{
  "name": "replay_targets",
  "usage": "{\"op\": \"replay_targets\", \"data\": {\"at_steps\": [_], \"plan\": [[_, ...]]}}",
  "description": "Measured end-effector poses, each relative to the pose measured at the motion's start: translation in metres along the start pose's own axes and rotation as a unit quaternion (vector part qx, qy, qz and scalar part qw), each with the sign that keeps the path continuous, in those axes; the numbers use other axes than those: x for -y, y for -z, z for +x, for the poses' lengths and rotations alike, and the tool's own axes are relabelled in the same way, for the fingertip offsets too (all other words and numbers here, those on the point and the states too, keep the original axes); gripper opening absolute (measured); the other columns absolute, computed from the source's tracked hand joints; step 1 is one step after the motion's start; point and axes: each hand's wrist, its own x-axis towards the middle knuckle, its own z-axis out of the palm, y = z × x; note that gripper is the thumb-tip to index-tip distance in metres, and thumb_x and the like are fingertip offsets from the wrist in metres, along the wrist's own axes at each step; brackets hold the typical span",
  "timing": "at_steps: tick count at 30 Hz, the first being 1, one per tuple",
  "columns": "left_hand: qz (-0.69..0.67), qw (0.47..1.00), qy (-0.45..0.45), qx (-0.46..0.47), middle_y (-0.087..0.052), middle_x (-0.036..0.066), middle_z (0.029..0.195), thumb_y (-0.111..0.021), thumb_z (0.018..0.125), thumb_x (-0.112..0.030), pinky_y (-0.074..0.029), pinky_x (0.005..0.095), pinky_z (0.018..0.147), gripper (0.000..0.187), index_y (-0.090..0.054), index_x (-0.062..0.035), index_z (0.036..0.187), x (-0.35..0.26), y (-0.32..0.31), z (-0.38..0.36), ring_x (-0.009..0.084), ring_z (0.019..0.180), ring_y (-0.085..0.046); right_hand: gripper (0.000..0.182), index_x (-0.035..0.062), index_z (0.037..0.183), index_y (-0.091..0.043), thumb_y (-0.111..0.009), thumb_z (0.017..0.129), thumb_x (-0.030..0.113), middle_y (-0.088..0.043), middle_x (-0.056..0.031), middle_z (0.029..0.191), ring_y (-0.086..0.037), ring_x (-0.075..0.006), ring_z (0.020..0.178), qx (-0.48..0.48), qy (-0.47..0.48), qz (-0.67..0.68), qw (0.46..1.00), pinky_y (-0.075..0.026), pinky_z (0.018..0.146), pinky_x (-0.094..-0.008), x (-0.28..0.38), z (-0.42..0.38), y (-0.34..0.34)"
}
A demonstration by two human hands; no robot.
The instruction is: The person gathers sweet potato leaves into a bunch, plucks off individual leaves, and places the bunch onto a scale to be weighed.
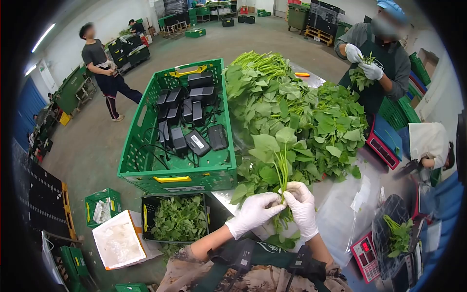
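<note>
My left hand (256, 212), in a white glove, pinches the stems of a small bunch of leafy greens (281, 168) in front of my chest. Opposite it, my right hand (301, 208), gloved as well, closes its thumb and fingers on the same stems. Broad green leaves fan out above the hands, and a few more hang below them. Just beyond lies a large heap of leafy greens (292, 104), with its stems bunched at the far end. Clear plastic bags (335, 209) lie on the table to the right of my right hand.
A green crate (127, 168) of black battery-like devices (187, 117) stands left of the heap. Below it are a bin of greens (180, 219) and a white foam box (119, 241). Scales (366, 258) are at right. A co-worker (377, 63) holds greens opposite; another person (104, 68) walks at left.
</note>
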Motion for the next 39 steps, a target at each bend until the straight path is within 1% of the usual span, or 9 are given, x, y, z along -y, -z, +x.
{"op": "replay_targets", "data": {"at_steps": [8, 17, 20, 23, 26, 31, 34, 37, 39], "plan": [[-0.015, 1.000, -0.011, -0.013, -0.047, 0.004, 0.066, -0.067, 0.084, -0.018, -0.038, 0.0281, 0.054, 0.020, -0.056, -0.0019, 0.078, 0.003, 0.007, -0.005, 0.0140, 0.059, -0.044, 0.017, -0.0016, 0.097, -0.062, -0.066, 0.081, 0.004, -0.055, -0.0006, 0.089, -0.045, -0.0047, 0.065, 0.032, 0.028, -0.210, 0.977, -0.038, 0.058, -0.0188, 0.007, -0.002, 0.001], [0.010, 1.000, -0.017, -0.023, -0.047, 0.004, 0.067, -0.066, 0.084, -0.018, -0.038, 0.0275, 0.054, 0.020, -0.055, -0.0022, 0.079, 0.004, 0.008, -0.006, 0.0140, 0.059, -0.044, 0.012, -0.0021, 0.093, -0.062, -0.064, 0.083, 0.004, -0.057, -0.0022, 0.090, -0.051, -0.0073, 0.071, 0.019, 0.022, -0.190, 0.981, -0.042, 0.065, -0.0203, 0.001, -0.006, 0.001], [0.002, 0.999, -0.006, -0.050, -0.051, 0.007, 0.070, -0.063, 0.085, -0.021, -0.041, 0.0305, 0.056, 0.018, -0.057, -0.0044, 0.083, 0.005, 0.008, -0.008, 0.0196, 0.061, -0.051, 0.010, 0.0002, 0.095, -0.061, -0.061, 0.087, 0.006, -0.061, -0.0050, 0.092, -0.059, -0.0106, 0.081, 0.004, 0.038, -0.040, 0.998, -0.048, 0.071, -0.0231, -0.012, -0.003, -0.001], [-0.058, 0.995, 0.024, -0.074, -0.054, 0.004, 0.071, -0.061, 0.086, -0.014, -0.042, 0.0262, 0.058, 0.011, -0.060, -0.0037, 0.089, 0.007, 0.009, -0.010, 0.0131, 0.064, -0.053, 0.009, 0.0038, 0.096, -0.059, -0.057, 0.091, 0.011, -0.064, -0.0077, 0.093, -0.064, -0.0163, 0.088, -0.009, -0.044, 0.080, 0.996, -0.052, 0.074, -0.0279, -0.009, -0.005, 0.006], [-0.299, 0.949, 0.043, -0.094, -0.057, 0.001, 0.080, -0.058, 0.089, -0.009, -0.045, 0.0228, 0.064, 0.011, -0.062, -0.0015, 0.094, 0.003, 0.014, -0.012, 0.0079, 0.072, -0.055, 0.009, 0.0065, 0.096, -0.057, -0.055, 0.092, 0.015, -0.065, -0.0073, 0.090, -0.065, -0.0187, 0.085, -0.062, -0.057, 0.241, 0.967, -0.053, 0.071, -0.0297, -0.011, -0.007, 0.013], [-0.209, 0.968, -0.066, -0.119, -0.060, 0.004, 0.087, -0.053, 0.090, -0.005, -0.048, 0.0219, 0.068, 0.013, -0.061, -0.0021, 0.100, -0.012, 0.019, -0.014, 0.0089, 0.076, -0.059, 0.010, 0.0071, 0.098, -0.056, -0.054, 0.093, 0.015, -0.061, -0.0056, 0.089, -0.062, -0.0174, 0.086, -0.069, -0.034, 0.323, 0.943, -0.053, 0.070, -0.0281, -0.004, -0.008, 0.012], [-0.374, 0.898, 0.005, -0.231, -0.061, 0.003, 0.090, -0.055, 0.089, -0.003, -0.046, 0.0237, 0.071, 0.014, -0.060, -0.0029, 0.102, -0.026, 0.037, -0.024, 0.0108, 0.078, -0.059, 0.009, 0.0072, 0.099, -0.056, -0.052, 0.094, 0.014, -0.059, -0.0048, 0.088, -0.061, -0.0154, 0.085, -0.140, 0.003, 0.518, 0.844, -0.051, 0.072, -0.0267, -0.010, 0.003, 0.062], [-0.281, 0.928, -0.022, -0.246, -0.060, 0.006, 0.089, -0.056, 0.090, -0.009, -0.047, 0.0276, 0.077, 0.010, -0.058, -0.0031, 0.097, -0.005, 0.070, -0.035, 0.0129, 0.080, -0.058, 0.010, 0.0066, 0.096, -0.057, -0.051, 0.095, 0.015, -0.057, -0.0034, 0.088, -0.059, -0.0143, 0.082, -0.279, 0.056, 0.255, 0.924, -0.049, 0.075, -0.0274, -0.007, 0.008, 0.095], [-0.264, 0.922, -0.054, -0.277, -0.059, 0.006, 0.094, -0.056, 0.089, -0.008, -0.046, 0.0296, 0.079, 0.006, -0.059, -0.0036, 0.091, 0.003, 0.074, -0.033, 0.0144, 0.082, -0.058, 0.013, 0.0045, 0.096, -0.059, -0.051, 0.093, 0.015, -0.057, -0.0034, 0.091, -0.058, -0.0149, 0.083, -0.072, 0.115, -0.054, 0.989, -0.047, 0.079, -0.0288, 0.003, 0.000, 0.054]]}}
